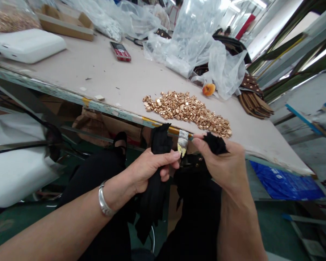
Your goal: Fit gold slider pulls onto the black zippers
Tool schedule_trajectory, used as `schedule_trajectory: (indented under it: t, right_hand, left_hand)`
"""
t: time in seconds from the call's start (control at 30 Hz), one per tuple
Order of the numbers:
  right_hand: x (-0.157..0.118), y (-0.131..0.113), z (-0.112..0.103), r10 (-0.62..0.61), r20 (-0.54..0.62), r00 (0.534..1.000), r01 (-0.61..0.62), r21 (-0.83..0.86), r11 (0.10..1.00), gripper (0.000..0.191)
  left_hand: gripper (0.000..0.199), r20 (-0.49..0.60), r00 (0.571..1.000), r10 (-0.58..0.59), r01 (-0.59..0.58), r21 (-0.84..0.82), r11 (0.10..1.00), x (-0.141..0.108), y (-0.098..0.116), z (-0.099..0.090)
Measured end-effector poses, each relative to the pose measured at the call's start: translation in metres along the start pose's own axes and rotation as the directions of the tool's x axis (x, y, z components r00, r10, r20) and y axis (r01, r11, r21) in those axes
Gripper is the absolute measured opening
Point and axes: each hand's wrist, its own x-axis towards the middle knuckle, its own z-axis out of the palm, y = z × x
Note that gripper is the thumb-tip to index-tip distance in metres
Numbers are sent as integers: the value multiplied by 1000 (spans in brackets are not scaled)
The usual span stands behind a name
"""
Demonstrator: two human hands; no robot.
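My left hand (152, 165) is closed around a bundle of black strips (161, 141), whose long ends hang down over my lap. My right hand (222, 159) is closed with a bunched black piece (215, 143) held in it. Between the two hands, at the table's edge, is a small worn grey and yellow piece (183, 141), just above my left thumb tip. Just beyond my hands a long pile of small gold-coloured metal pieces (187, 110) lies near the table's front edge.
On the table (97, 79) are a red phone (120, 51), a white device (29, 45), an open cardboard box (65, 23), clear plastic bags (184, 47), an orange-yellow fruit (208, 89) and stacked brown pieces (255, 103). Below the right edge lies a blue bag (285, 181).
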Motion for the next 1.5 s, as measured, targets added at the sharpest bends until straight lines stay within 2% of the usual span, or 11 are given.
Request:
schedule_trajectory:
  t: [0.1,0.2,0.3,0.47,0.73,0.9,1.0,1.07,1.2,1.33,1.5]
  right_hand:
    - [-24,-11,-4,58,175,983,-95,211,973,6]
    - [-39,-15,0,120,226,967,-182,278,943,8]
    - [-46,-12,8,139,196,971,-197,313,929,8]
    - [-48,-4,18,78,130,988,-115,309,944,5]
    - [-45,-11,24,42,81,996,-63,274,960,8]
    - [-37,-9,31,142,5,990,-138,282,950,8]
    - [-34,-14,30,220,-44,975,-196,308,931,8]
    - [-35,-22,26,257,15,966,-244,367,897,8]
    - [-47,-34,22,242,279,929,-347,435,831,8]
    - [-57,-35,29,260,278,925,-352,366,861,8]
    - [-59,-37,36,186,241,953,-275,422,864,10]
  left_hand:
    - [25,18,1000,-18,18,-9,1000,1,-3,-1]
    - [22,35,999,-35,36,-37,999,2,-7,0]
    - [22,17,999,-38,39,-65,997,2,-10,1]
    - [20,-22,1000,19,-21,-89,996,3,-11,1]
    - [16,-23,997,67,-69,-80,994,8,-13,-1]
    - [38,-81,990,116,-122,-79,989,4,-10,5]
    - [54,-72,988,136,-141,-61,988,1,-9,6]
    - [64,-63,987,145,-147,-34,988,0,-10,6]
    - [73,-111,982,156,-152,42,988,-4,-15,5]
    - [71,-174,960,221,-203,115,972,-7,-17,7]
    - [69,-164,957,238,-221,116,968,-8,-17,9]
